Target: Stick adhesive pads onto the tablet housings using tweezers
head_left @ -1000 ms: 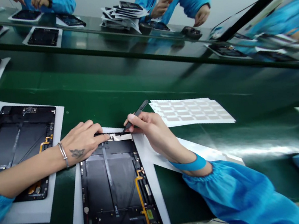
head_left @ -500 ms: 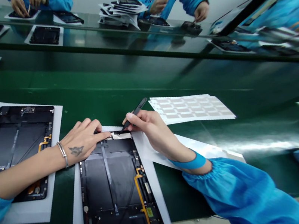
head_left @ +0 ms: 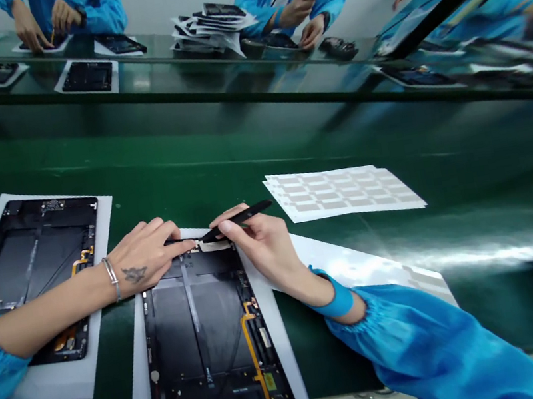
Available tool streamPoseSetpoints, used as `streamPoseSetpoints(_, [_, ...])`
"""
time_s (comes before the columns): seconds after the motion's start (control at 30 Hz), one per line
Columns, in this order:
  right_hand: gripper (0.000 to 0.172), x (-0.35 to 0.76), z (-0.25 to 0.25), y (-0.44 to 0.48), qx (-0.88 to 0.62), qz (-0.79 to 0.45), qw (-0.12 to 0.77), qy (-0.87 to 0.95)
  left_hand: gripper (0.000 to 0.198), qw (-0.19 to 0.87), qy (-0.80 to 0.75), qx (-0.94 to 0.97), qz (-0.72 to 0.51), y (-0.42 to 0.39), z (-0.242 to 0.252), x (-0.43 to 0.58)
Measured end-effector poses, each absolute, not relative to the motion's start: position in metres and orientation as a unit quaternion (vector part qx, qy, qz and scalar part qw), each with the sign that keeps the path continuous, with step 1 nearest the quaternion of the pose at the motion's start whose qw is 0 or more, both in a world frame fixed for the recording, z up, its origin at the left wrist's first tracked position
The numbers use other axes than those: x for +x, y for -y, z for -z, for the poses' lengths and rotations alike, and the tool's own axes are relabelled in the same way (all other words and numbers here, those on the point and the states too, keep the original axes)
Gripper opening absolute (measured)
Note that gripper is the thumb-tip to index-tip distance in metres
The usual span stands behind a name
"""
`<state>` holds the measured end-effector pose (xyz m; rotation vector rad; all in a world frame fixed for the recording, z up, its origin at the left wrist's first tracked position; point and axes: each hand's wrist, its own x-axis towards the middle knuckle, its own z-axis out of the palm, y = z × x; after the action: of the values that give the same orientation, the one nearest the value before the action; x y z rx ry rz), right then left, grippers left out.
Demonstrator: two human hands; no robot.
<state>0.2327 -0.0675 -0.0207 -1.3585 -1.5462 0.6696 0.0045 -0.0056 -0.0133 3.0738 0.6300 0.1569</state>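
Note:
My left hand (head_left: 146,253) rests on the top edge of a black tablet housing (head_left: 200,324), with a thin black item under its fingertips that is too small to identify. My right hand (head_left: 264,250) holds black tweezers (head_left: 239,218) almost level, their tips close to my left fingertips. A small white strip (head_left: 214,245) lies on the housing's top edge between my hands. The housing sits on a white sheet (head_left: 271,307) and has an orange flex cable (head_left: 257,363).
A second tablet housing (head_left: 36,280) on white paper lies under my left forearm. A sheet of pale labels (head_left: 341,191) lies on the green bench (head_left: 197,143) to the right. Beyond a long glass panel (head_left: 175,72), blue-sleeved people handle more housings beside a stack of sheets (head_left: 214,32).
The tweezers have swung from pointing up and right to lying nearly level. My right hand has drawn slightly up and left. My left hand stays in place.

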Motion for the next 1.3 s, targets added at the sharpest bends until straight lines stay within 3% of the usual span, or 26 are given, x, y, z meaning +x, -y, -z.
streamPoseSetpoints(0.6, [0.031, 0.228, 0.028, 0.071, -0.492, -0.179, 0.466, 0.713, 0.042, -0.012, -0.201, 0.978, -0.05, 0.004, 0.017, 0.003])
streamPoseSetpoints(0.97, [0.048, 0.253, 0.028, 0.07, -0.571, -0.34, 0.49, 0.564, 0.029, -0.041, -0.167, 0.985, 0.033, 0.003, -0.003, 0.02])
streamPoseSetpoints(1.3, [0.048, 0.266, 0.037, 0.077, -0.597, -0.363, 0.514, 0.498, 0.036, -0.081, -0.152, 0.985, -0.023, 0.002, 0.01, 0.017])
